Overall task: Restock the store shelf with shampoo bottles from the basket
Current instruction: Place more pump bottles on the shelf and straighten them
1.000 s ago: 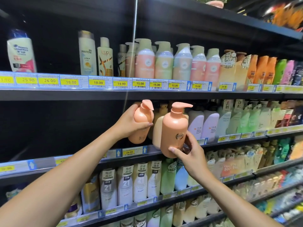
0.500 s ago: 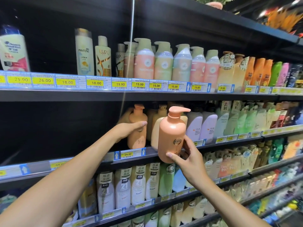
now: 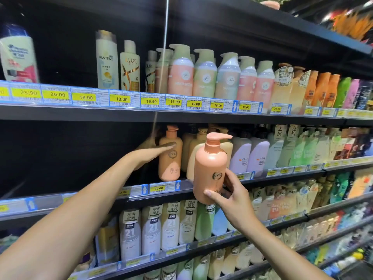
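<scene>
Right hand (image 3: pixel 232 196) grips a peach plastic pump bottle (image 3: pixel 211 168) before the black shelf (image 3: pixel 121 196); left hand (image 3: pixel 150 153), fingers straight, touches a shelved matching bottle (image 3: pixel 170 158)

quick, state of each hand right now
Left hand: open, flat against the shelved bottle.
Right hand: grips a second bottle, not yet shelved.

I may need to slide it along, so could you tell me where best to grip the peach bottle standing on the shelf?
Probably the peach bottle by its wide body, from its left, beside the left hand; cream bottles crowd its right and the pump neck is thin.
</scene>
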Demonstrator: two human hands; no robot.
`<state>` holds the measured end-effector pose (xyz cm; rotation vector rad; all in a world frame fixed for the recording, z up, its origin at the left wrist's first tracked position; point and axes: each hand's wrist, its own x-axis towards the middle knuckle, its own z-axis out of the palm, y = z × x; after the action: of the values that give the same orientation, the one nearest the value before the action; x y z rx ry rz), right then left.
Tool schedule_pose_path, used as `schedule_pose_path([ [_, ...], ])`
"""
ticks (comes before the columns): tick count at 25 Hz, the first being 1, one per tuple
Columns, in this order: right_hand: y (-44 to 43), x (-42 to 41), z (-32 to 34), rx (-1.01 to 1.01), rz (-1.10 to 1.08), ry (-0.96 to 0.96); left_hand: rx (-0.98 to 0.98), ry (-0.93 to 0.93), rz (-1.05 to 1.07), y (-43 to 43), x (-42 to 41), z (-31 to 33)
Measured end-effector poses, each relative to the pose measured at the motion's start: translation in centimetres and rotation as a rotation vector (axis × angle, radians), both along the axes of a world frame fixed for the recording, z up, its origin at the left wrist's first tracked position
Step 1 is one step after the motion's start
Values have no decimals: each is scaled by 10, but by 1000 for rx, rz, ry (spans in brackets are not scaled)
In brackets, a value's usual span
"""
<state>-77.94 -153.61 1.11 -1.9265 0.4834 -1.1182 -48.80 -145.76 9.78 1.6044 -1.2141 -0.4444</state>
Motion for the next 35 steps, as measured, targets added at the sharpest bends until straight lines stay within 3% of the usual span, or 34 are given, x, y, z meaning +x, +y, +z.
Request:
schedule_pose_path([
  [4, 3, 10, 6, -1, 6, -13, -267, -274, 371, 40, -10, -8],
  [7, 8, 24, 12, -12, 29, -42, -384, -365, 259, 67, -44, -14],
  [11, 17, 43, 23, -74, 40, -54, -271, -233, 3, 80, -85, -13],
  [18, 29, 59, 34, -152, 60, -28, -291, -290, 184, 77, -92, -4],
  [26, 10, 73, 42, -356, -39, 115, -257, -339, 181, 67, -66, -1],
  [35, 5, 79, 41, -354, -83, 95, -253, -334, 171, 52, -57, -3],
])
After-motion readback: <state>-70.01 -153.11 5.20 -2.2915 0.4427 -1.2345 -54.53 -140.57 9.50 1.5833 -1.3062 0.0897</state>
